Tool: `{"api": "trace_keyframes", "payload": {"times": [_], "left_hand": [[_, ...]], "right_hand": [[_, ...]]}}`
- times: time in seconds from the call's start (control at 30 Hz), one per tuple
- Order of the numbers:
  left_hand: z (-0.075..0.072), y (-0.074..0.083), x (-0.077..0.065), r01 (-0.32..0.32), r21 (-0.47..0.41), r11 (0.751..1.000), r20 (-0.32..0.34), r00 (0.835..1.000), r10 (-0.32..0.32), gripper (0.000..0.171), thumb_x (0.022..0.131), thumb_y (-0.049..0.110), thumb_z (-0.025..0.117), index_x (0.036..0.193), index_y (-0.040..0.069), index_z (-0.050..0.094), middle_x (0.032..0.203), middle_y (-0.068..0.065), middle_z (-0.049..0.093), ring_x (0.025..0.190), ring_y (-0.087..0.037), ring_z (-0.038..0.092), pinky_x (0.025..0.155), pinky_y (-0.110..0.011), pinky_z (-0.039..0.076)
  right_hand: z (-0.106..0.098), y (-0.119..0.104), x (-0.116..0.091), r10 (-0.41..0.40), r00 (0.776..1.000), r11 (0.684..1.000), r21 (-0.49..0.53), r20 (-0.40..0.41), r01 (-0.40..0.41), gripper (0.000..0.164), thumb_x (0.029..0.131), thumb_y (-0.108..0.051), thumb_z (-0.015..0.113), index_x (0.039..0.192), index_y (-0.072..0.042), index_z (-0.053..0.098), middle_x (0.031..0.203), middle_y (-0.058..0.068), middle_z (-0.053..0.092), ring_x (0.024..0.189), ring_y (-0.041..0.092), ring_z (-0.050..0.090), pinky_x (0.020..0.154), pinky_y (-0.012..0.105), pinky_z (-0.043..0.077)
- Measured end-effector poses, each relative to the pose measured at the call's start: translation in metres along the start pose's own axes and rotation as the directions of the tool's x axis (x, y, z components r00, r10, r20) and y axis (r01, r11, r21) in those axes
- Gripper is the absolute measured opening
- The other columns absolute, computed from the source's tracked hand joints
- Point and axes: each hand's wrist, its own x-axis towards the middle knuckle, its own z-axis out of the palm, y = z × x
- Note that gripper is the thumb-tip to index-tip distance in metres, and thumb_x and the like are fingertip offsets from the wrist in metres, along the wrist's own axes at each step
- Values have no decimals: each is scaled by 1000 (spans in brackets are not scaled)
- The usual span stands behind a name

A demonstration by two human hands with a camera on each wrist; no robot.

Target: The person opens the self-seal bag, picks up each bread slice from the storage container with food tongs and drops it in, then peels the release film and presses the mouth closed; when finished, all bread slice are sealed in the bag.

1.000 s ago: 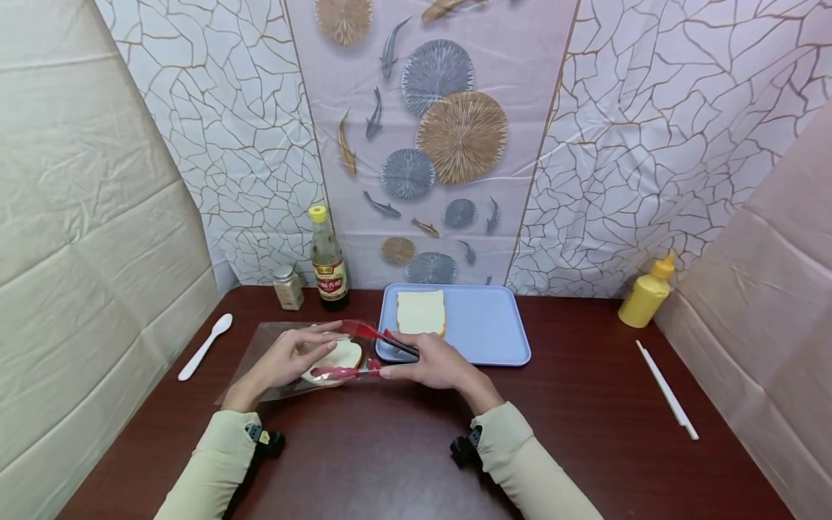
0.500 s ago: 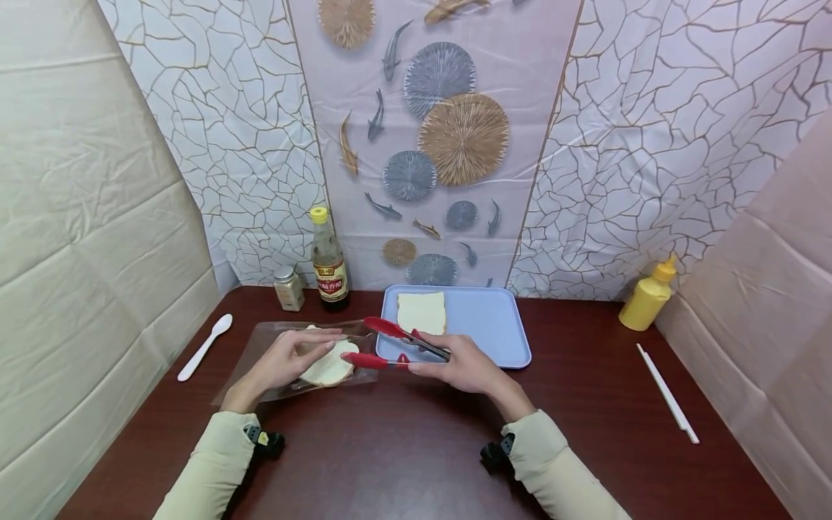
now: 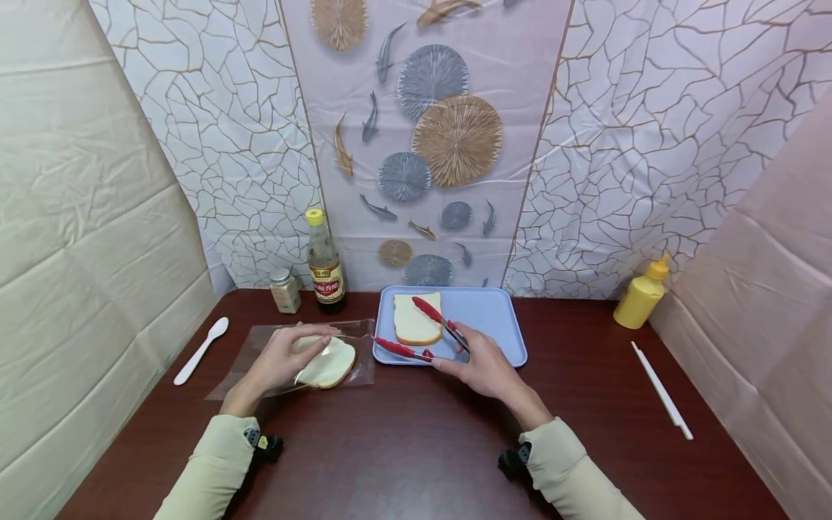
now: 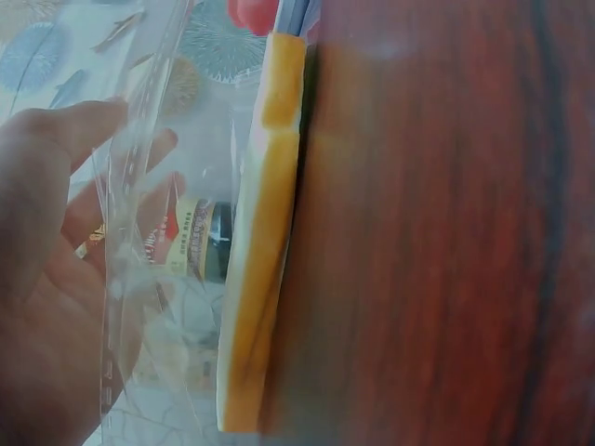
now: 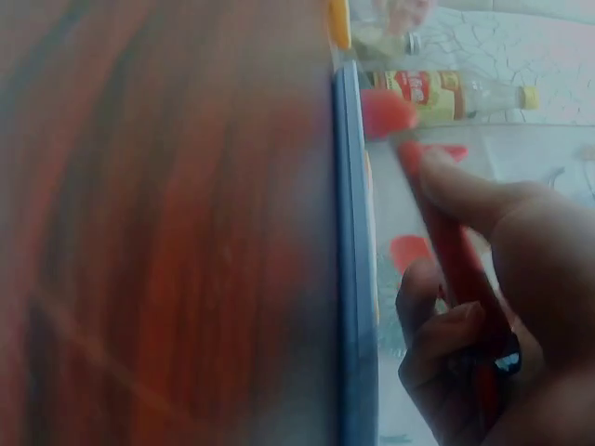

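Note:
In the head view my left hand (image 3: 284, 359) is at a clear plastic bag (image 3: 250, 357), holding up its top film with thumb and fingers. A bread slice (image 3: 330, 363) lies in the bag; its crust edge (image 4: 256, 279) rests near the table in the left wrist view. My right hand (image 3: 482, 362) grips a pair of red-tipped tongs (image 3: 425, 307), arms spread apart. One red tip is over another bread slice (image 3: 414, 326) on a light blue tray (image 3: 484, 318); the other is by the tray's front left corner. Contact with that slice cannot be told.
Behind the bag stand a sauce bottle (image 3: 326, 271) with a yellow cap and a small seasoning jar (image 3: 284, 291). A white spoon (image 3: 201, 352) lies at the left. To the right are a yellow squeeze bottle (image 3: 640, 297) and white chopsticks (image 3: 663, 393).
My right hand has drawn the tongs rightward, away from the bagged slice and over to the tray; their arms remain apart. The left hand has stayed at the bag.

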Motion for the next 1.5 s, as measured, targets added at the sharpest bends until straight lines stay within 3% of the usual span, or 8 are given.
{"api": "trace_keyframes", "payload": {"times": [0.2,0.27,0.33,0.53,0.73,1.0,1.27,1.5], "left_hand": [[0,3,1,-6,15,1000,-76,997,7,20,102,19,78,121,23,83,117,6,83,116,-12,75,100,-43,59],[-1,4,1,4,16,1000,-88,996,-2,19,101,20,79,120,22,83,116,8,83,114,-10,75,98,-42,59],[-1,5,1,7,15,1000,-96,995,-5,19,100,20,81,118,23,84,116,10,82,114,-8,74,99,-41,59],[1,6,0,-25,30,999,-116,993,28,16,97,19,84,112,22,86,115,11,80,113,-10,75,100,-16,51],[-1,4,-1,-41,34,999,-122,992,45,14,97,16,84,111,19,86,114,9,81,112,-10,75,99,-16,51],[-3,5,-1,-4,5,1000,-94,996,5,13,101,19,79,113,18,85,111,7,82,108,-8,75,95,-47,60],[-2,6,1,25,15,1000,-98,995,-23,13,101,19,80,112,24,86,109,7,84,107,-9,76,91,-48,62],[-1,4,0,25,24,999,-104,994,-22,14,101,21,80,112,24,86,108,6,85,106,-11,77,88,-47,62]], "right_hand": [[3,-1,1,50,998,999,-14,-35,-51,93,91,-55,85,160,-6,47,127,15,69,115,27,62,97,48,54],[5,-4,1,72,996,997,-35,-54,-74,93,89,-59,86,157,-8,50,111,11,69,103,24,62,88,43,53],[7,-7,1,101,991,989,-95,-91,-110,96,85,-67,85,155,-11,53,114,10,73,98,23,66,81,41,55],[8,-16,-1,171,968,928,-299,-184,-221,102,79,-85,76,150,-13,59,106,15,77,78,24,65,56,37,45],[7,-25,-4,212,961,894,-361,-179,-264,103,81,-85,73,146,-6,59,73,11,62,63,24,57,49,37,41],[-5,-20,-10,238,961,887,-373,-139,-274,103,82,-85,72,147,-7,58,73,10,61,65,23,57,52,37,41],[-35,14,-33,261,958,887,-362,-121,-288,110,78,-96,64,145,-8,62,118,19,76,86,24,66,59,39,49],[-58,38,-42,261,962,897,-346,-84,-274,114,78,-94,66,149,-6,59,131,21,73,98,26,68,69,43,55]]}}
